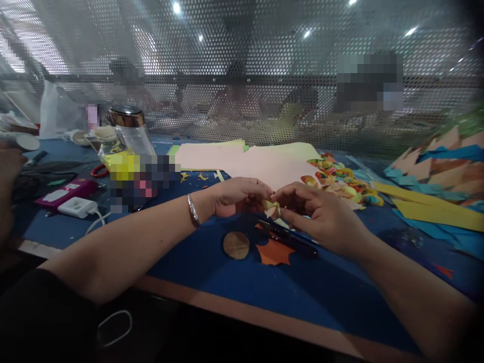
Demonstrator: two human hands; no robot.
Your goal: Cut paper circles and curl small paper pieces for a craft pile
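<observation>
Between my fingertips is a small pale yellow folded paper piece (271, 209), held just above the table. My left hand (242, 195), with a silver bangle at the wrist, pinches it from the left. From the right, my right hand (321, 212) curls its thumb and fingers round the other side. Below lie a round brown disc (236, 245) and an orange paper cut-out with pointed edges (275, 252). A dark, long, slim tool (298, 243) lies beneath my hands, partly hidden by them.
Pale pink paper sheets (260, 161) lie behind my hands, beside a pile of colourful paper pieces (340, 181). Yellow paper (434, 206) and pointed paper stacks lie right. At left are a lidded bottle (132, 131), a purple power strip (68, 194) and another person's hand (11, 164).
</observation>
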